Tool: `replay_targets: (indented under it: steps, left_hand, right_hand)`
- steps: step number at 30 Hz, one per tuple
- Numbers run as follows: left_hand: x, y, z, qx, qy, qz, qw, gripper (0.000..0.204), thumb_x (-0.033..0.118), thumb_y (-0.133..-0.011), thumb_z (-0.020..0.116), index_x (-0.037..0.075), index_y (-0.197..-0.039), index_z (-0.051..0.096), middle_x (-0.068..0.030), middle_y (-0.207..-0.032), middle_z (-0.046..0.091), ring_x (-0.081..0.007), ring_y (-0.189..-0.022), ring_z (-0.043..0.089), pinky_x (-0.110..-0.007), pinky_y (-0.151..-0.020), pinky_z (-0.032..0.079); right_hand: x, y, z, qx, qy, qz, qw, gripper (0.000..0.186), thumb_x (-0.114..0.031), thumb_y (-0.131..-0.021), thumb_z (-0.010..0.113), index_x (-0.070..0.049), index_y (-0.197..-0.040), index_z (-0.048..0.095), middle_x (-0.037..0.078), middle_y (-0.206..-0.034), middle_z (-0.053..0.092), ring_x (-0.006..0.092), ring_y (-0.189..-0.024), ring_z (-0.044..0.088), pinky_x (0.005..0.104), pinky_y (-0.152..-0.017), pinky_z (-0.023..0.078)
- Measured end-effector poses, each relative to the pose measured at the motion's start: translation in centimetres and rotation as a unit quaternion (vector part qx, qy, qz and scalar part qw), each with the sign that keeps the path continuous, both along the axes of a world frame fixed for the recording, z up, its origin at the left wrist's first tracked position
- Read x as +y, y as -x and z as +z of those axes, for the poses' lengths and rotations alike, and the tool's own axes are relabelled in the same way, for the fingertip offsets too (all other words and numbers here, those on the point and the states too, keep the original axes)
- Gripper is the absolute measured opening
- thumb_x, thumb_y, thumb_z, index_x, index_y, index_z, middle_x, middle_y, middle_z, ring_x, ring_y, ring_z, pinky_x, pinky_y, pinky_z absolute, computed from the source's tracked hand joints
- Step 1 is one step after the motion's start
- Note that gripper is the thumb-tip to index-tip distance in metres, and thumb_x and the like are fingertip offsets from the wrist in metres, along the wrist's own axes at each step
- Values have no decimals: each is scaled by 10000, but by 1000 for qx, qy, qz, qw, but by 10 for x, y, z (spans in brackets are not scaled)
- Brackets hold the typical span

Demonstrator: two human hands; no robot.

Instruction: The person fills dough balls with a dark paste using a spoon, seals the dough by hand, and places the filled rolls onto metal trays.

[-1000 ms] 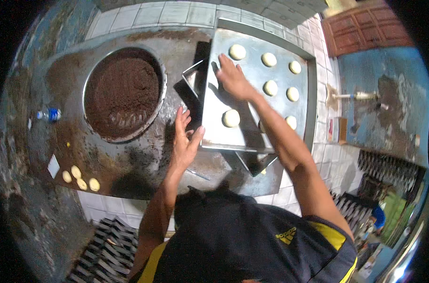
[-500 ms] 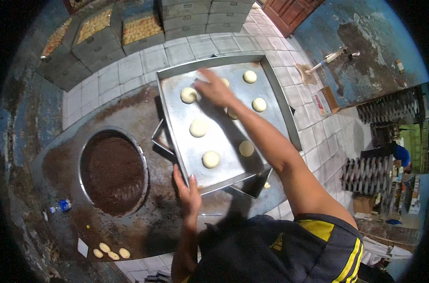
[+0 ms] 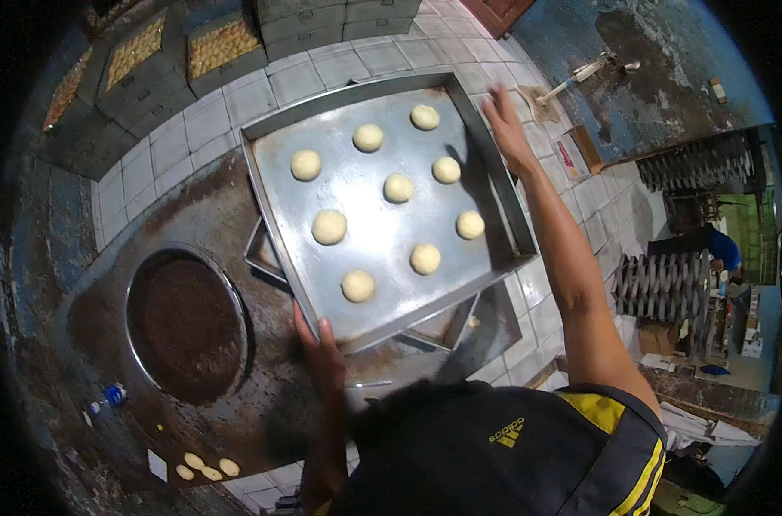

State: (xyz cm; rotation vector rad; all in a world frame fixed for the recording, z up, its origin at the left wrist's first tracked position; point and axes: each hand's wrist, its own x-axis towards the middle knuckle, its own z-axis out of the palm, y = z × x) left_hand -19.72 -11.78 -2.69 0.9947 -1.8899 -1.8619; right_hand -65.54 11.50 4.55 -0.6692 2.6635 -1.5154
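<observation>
A square metal baking tray [image 3: 369,331] lies tilted on top of another tray [image 3: 264,254] on the dark worktable. In it sit several pale dough balls, spaced apart in loose rows; one of them [image 3: 329,227] is at the left side. At the near left corner, my left hand [image 3: 320,348] grips the tray's wall, thumb at the rim. My right hand [image 3: 507,125] hovers by the tray's far right side with its fingers stretched out and nothing in them; whether it touches the wall I cannot tell.
A round bowl of dark brown crumbly stuff [image 3: 184,327] stands left of the trays. Several flat dough pieces [image 3: 210,473] lie at the table's near left, with a small bottle [image 3: 114,395] farther left. Tins of pastries [image 3: 223,47] line the back. A person in blue [image 3: 725,249] is far right.
My right hand has moved from above the dough balls at the tray's far left to its right side. My left hand keeps its hold; the whole view has shifted slightly.
</observation>
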Motion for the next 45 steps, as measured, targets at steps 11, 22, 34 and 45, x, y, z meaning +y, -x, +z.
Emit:
replay_targets:
  steps: [11, 22, 34, 45]
  left_hand:
    - [12, 10, 24, -18, 43, 31, 998, 422, 99, -1010, 549, -65, -1397, 517, -131, -1329, 563, -227, -1209, 529, -338, -1061, 376]
    - [129, 86, -1, -60, 453, -130, 880, 590, 357, -1070, 490, -41, -1499, 410, -250, -1533, 428, -353, -1419, 406, -452, -1210, 223]
    - [159, 67, -38, -310, 506, -24, 805, 698, 462, -1046, 501, 12, -1551, 330, -269, -1619, 244, -430, -1514, 150, -532, -1235, 112]
    - [170, 72, -33, -351, 453, -53, 818, 640, 493, -1050, 464, 57, -1514, 411, -197, -1599, 296, -380, -1481, 249, -535, -1214, 184]
  right_hand:
    - [160, -163, -57, -261, -99, -83, 957, 360, -231, -977, 617, 15, -1239, 638, 110, -932, 716, 182, -842, 642, 356, -790, 503]
    - [416, -203, -105, -283, 241, -283, 884, 388, -102, -995, 586, 3, -1368, 584, 99, -1194, 688, 159, -1053, 628, 304, -944, 486]
    - [599, -163, -286, -288, 253, -439, 813, 493, -81, -968, 576, -47, -1455, 510, 84, -1203, 655, 182, -1061, 611, 320, -940, 480]
    - [563, -143, -552, -287, 256, -584, 715, 540, -61, -884, 589, -48, -1423, 549, 119, -1197, 672, 215, -1025, 636, 336, -905, 506]
